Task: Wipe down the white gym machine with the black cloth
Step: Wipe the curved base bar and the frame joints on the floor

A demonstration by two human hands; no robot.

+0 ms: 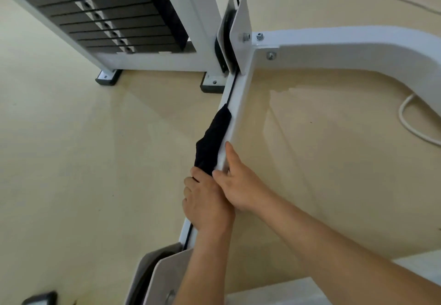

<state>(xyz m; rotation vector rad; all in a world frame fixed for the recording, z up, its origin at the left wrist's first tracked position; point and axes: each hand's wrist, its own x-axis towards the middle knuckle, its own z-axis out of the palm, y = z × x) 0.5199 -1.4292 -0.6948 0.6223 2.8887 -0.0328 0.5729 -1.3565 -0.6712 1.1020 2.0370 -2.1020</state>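
Observation:
The white gym machine's low floor beam (238, 113) runs from the weight stack frame towards me. A black cloth (212, 137) lies stretched along the beam's left side, over the black cable in its channel. My left hand (207, 202) grips the cloth's near end against the beam. My right hand (238, 185) lies just right of it, with fingers curled round the beam's top edge and one digit pointing up along it. The two hands touch.
A black weight stack (112, 15) stands in the white frame at the back left. A pulley bracket (235, 34) joins the beam to a curved white arm (358, 49). A white cord (410, 123) lies on the beige floor at right. Rubber feet (108, 77) sit under the frame.

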